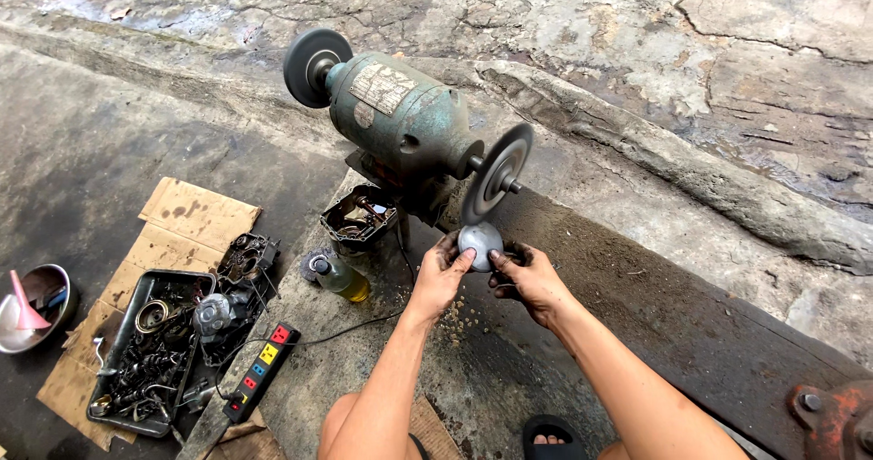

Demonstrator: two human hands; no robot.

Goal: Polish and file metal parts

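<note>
a small rounded grey metal piece [479, 239] sits clamped between both hands, just under the lower rim of the grinder's near wheel [496, 173]; whether it touches the wheel cannot be told from here. the left hand [443, 269] has its fingers [462, 259] closed on the piece's left side, the right hand [526, 276] has its fingers [499, 260] closed on the right side, so the piece lies directly between the two sets of fingertips, neither hand clearly nearer. the piece looks dome-shaped with no plain long axis; its underside is hidden by the fingers. beyond the fingertips stands the green bench grinder [400, 119], its shaft running up and away to the left to a second, dark wheel [314, 65]. left of the left fingers are an open dark housing [358, 216], a small bottle of yellow liquid [341, 277], a power strip with coloured switches [262, 370], and further off a tray of metal parts [150, 349] on cardboard [195, 213]. a metal bowl with a pink funnel [32, 306] is cut off at the frame's left edge.
</note>
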